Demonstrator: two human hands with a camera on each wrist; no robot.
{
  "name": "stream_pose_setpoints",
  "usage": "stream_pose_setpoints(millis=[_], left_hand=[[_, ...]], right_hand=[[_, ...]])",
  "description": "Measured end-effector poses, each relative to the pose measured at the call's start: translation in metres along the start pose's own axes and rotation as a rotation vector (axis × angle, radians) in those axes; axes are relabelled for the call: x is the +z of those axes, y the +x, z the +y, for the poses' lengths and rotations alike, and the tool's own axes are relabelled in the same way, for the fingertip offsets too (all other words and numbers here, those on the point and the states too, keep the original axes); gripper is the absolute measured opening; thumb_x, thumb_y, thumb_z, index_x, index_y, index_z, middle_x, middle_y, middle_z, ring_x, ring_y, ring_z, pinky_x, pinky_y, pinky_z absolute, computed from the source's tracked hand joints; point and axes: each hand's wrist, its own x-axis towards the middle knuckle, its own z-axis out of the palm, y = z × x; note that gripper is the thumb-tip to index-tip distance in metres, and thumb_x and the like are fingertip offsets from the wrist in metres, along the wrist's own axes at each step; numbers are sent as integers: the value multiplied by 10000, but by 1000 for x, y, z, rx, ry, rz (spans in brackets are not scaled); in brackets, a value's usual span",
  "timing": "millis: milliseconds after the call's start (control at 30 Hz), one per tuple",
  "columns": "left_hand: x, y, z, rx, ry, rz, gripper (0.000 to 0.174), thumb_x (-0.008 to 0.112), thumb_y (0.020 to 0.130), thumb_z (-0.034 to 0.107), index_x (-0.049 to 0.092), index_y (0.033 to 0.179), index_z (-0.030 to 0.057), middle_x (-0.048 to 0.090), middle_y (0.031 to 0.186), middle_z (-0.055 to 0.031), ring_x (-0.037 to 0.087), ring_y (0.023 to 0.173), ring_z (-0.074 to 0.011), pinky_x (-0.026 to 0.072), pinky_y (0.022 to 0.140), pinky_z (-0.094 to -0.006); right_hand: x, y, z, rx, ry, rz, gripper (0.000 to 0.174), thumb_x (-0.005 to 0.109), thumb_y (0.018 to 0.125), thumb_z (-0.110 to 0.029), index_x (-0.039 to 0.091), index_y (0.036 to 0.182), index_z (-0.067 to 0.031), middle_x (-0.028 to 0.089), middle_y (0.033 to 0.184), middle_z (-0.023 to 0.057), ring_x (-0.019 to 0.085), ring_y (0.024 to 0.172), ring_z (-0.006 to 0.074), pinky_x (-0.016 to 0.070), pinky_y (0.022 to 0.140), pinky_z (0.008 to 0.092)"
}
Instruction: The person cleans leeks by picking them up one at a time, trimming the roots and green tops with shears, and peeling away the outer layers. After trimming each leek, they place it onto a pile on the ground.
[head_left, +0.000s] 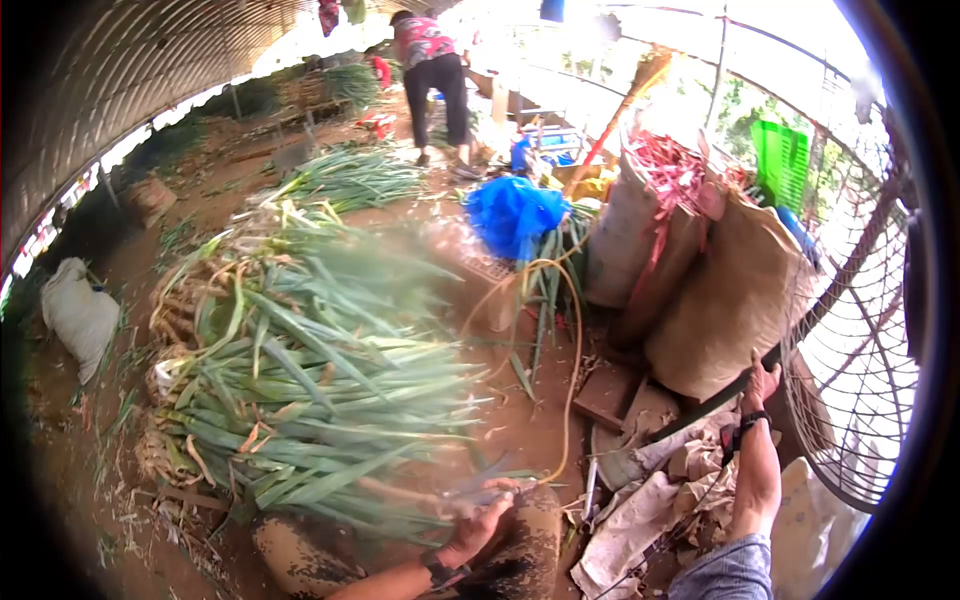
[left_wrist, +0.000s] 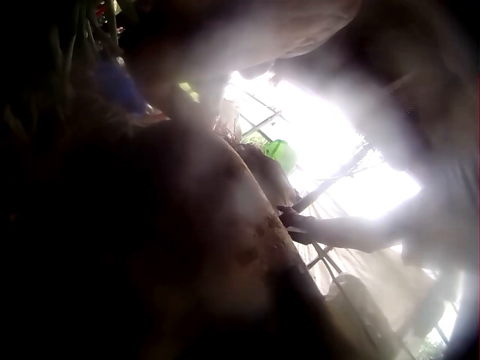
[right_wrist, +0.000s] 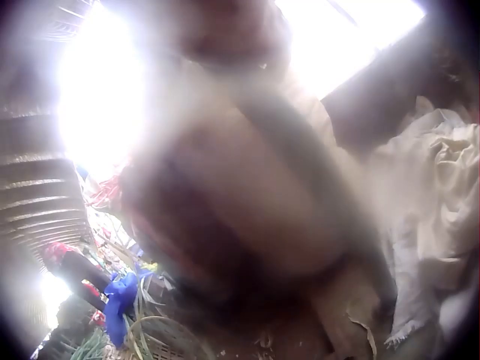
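Yellow hose (head_left: 574, 385) and dark bar (head_left: 700, 409) in hand by the green onion pile (head_left: 330, 390)

Noted at the pile's near right corner: left hand (head_left: 485, 525), grasping the blurred end of the hose. Well right of the pile: right hand (head_left: 762, 385), wrapped round the bar beside a wire guard (head_left: 860, 370). Just right of the pile: blue bag (head_left: 515, 215). Left of it: white sack (head_left: 80, 315). Beyond it: person (head_left: 435, 95) in dark trousers.

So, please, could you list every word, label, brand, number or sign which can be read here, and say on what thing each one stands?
There are none that I can read in any view.
Brown sack: no legible lettering.
Blue plastic bag: no legible lettering.
White sack at the left: too small and blurred to tell.
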Motion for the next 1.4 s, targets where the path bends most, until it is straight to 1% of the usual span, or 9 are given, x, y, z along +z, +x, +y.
stream_pose_setpoints(millis=[33, 133, 300, 567, 700, 1000, 1100, 1367, 1400], left_hand=[[-1, 3, -4, -4, 8, -5, 214, 588, 949, 138, 635, 1116, 12, 664, 1099, -65, 631, 938, -146, 532, 833, -304], [4, 5, -4, -58, 28, 1, 215, 588, 938, 155, 647, 1089, 14, 673, 1077, -67, 630, 897, -144, 526, 818, -307], [10, 6, -3, -45, -12, 56, 198, 590, 928, 140, 658, 1063, 13, 683, 1039, -64, 621, 833, -143, 510, 807, -308], [18, 14, -6, -137, -89, 37, 196, 586, 931, 152, 676, 1018, 2, 682, 1027, -65, 601, 790, -135, 481, 770, -290], [21, 16, -18, -61, -175, 52, 160, 603, 920, 72, 701, 1019, -8, 716, 985, -65, 607, 713, -112, 509, 687, -259], [19, 14, -22, -121, -179, 39, 182, 572, 933, 90, 698, 1018, -9, 717, 992, -64, 598, 716, -103, 488, 684, -242], [9, 4, -53, -73, -83, 2, 283, 513, 1040, 252, 667, 1087, 19, 667, 973, -45, 578, 764, -148, 488, 707, -325], [6, 12, -47, -227, -110, -66, 264, 524, 1030, 246, 682, 1091, 43, 655, 1006, -26, 564, 841, -138, 474, 786, -325], [6, 11, -47, -221, -132, -63, 257, 525, 1030, 244, 680, 1084, 46, 654, 1006, -30, 564, 841, -140, 474, 787, -326]], right_hand=[[5, 4, 5, 31, 56, 8, 375, 882, 764, -204, 536, 857, -95, 443, 580, -49, 373, 464, 65, 310, 421, 262], [19, 13, 17, -49, 179, 151, 342, 879, 761, -186, 551, 816, -102, 474, 584, -48, 391, 440, 76, 331, 419, 257], [3, -26, -46, 172, 227, -34, 309, 824, 802, -223, 541, 738, -117, 527, 577, -14, 478, 448, 100, 402, 440, 278], [-14, -24, -48, 150, 400, -273, 239, 778, 807, -145, 550, 740, -117, 529, 600, -18, 525, 488, 114, 434, 476, 291], [-17, -17, -42, 130, 379, -372, 225, 750, 816, -122, 543, 731, -128, 520, 594, -21, 517, 489, 109, 432, 483, 281], [-35, -22, -51, 96, 302, -491, 191, 774, 812, -113, 603, 730, -100, 570, 617, -17, 537, 517, 99, 422, 491, 264], [-39, -28, -56, 94, 368, -428, 183, 792, 792, -121, 627, 717, -96, 580, 611, -17, 563, 537, 105, 435, 507, 266], [-48, -37, -94, 118, 418, -639, 196, 734, 738, -56, 554, 667, -84, 581, 602, 24, 593, 572, 149, 475, 598, 291], [-50, -33, -89, 96, 417, -688, 158, 779, 746, -111, 625, 727, -81, 620, 669, 5, 589, 609, 113, 461, 597, 267]])
